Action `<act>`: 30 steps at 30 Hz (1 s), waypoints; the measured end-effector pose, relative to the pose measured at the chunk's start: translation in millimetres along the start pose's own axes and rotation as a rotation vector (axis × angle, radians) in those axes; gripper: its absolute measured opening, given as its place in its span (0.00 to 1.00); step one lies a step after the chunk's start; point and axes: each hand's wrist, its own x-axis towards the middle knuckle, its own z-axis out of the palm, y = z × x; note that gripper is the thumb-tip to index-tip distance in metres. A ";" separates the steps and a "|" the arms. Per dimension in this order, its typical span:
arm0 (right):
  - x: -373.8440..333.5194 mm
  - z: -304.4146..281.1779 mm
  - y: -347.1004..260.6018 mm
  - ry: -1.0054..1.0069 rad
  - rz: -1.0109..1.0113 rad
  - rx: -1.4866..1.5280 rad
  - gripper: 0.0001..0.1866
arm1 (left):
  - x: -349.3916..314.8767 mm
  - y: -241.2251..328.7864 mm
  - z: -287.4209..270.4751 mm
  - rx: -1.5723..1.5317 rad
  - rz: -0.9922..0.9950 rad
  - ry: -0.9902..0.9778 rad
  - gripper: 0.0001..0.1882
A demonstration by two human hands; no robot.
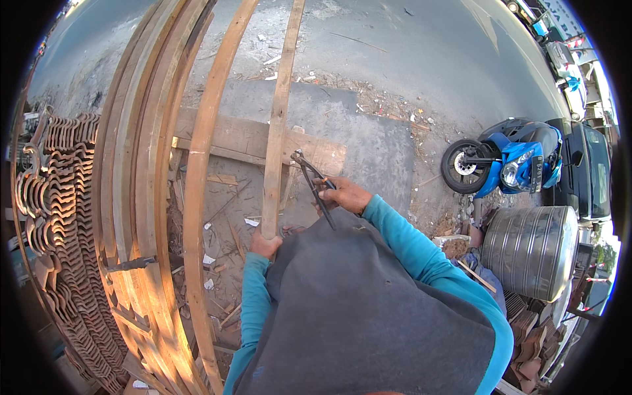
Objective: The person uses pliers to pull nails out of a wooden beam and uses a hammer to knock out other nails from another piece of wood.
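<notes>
My right hand (345,195) is closed on a pair of dark metal pincers (308,172). Their jaws point away from me and lie beside the right edge of a long wooden batten (278,125); I cannot tell whether they touch it. One handle runs under my fingers, the other slants down past my hand. My left hand (266,246) grips the near end of the same batten, which stretches away toward the far edge. Beneath it lies a wide wooden plank (316,153) set crosswise. Both my sleeves are turquoise, and dark cloth covers my front.
Another batten (204,141) runs parallel on the left. Beyond it lies a stack of long timber (131,164) with a hammer-like tool (131,264) on it. Roof tiles (69,217) are piled far left. Right: a blue motorbike (510,158) and a ribbed metal tank (530,250). Wood scraps litter the ground.
</notes>
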 end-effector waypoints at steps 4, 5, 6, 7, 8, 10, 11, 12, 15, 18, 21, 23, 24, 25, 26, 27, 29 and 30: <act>27.8 -51.0 -20.8 0.022 0.014 0.133 0.28 | -7.4 16.1 7.9 0.035 -0.035 0.032 0.32; 36.1 -65.1 -25.6 0.019 -0.012 0.129 0.29 | -11.1 21.4 8.7 0.041 -0.067 0.045 0.32; 43.5 -77.0 -32.8 0.039 -0.016 0.097 0.30 | -14.6 25.5 11.4 0.077 -0.117 0.058 0.33; 51.1 -89.7 -38.6 0.062 -0.019 0.066 0.30 | -18.6 29.2 13.0 0.113 -0.167 0.067 0.34; 61.2 -107.9 -39.3 0.051 -0.035 0.058 0.31 | -18.4 31.7 16.7 0.116 -0.189 0.070 0.34; 72.4 -126.5 -30.5 0.028 -0.005 0.053 0.31 | -20.8 32.6 19.3 0.036 -0.162 0.178 0.36; 87.1 -148.4 -45.7 0.027 -0.023 0.006 0.30 | -11.6 32.4 22.2 -0.017 -0.139 0.178 0.38; 93.1 -155.2 -54.6 -0.008 -0.025 0.021 0.30 | -30.5 21.5 26.5 -0.060 -0.142 0.167 0.39; 113.7 -179.2 -63.6 0.001 -0.012 -0.011 0.28 | -32.2 55.1 30.5 -0.025 -0.157 0.229 0.42; 135.4 -204.0 -68.6 0.008 -0.015 -0.007 0.28 | -29.7 58.4 27.6 0.102 -0.214 0.213 0.44; 151.6 -219.8 -78.2 0.023 0.005 0.028 0.28 | -28.4 54.8 30.7 0.151 -0.134 0.257 0.44; 161.3 -227.8 -80.3 0.022 0.008 0.026 0.28 | -29.0 60.3 29.8 0.152 -0.177 0.244 0.44; 165.5 -231.2 -81.5 0.025 0.008 0.025 0.28 | -28.1 60.3 28.9 0.154 -0.183 0.246 0.44; 168.5 -234.2 -83.1 0.021 0.011 0.027 0.28 | -26.4 58.3 27.3 0.122 -0.239 0.216 0.44; 170.8 -235.7 -83.3 0.043 0.021 0.050 0.28 | -25.3 58.9 24.5 0.092 -0.298 0.186 0.44; 173.1 -237.3 -83.4 0.066 0.031 0.074 0.28 | -23.4 59.6 21.6 0.094 -0.304 0.185 0.44; 178.0 -239.5 -82.3 0.057 0.040 0.072 0.28 | -21.0 59.0 16.7 0.076 -0.364 0.142 0.44; 180.0 -239.4 -81.7 0.050 0.045 0.066 0.29 | -21.5 52.1 15.2 0.073 -0.370 0.144 0.44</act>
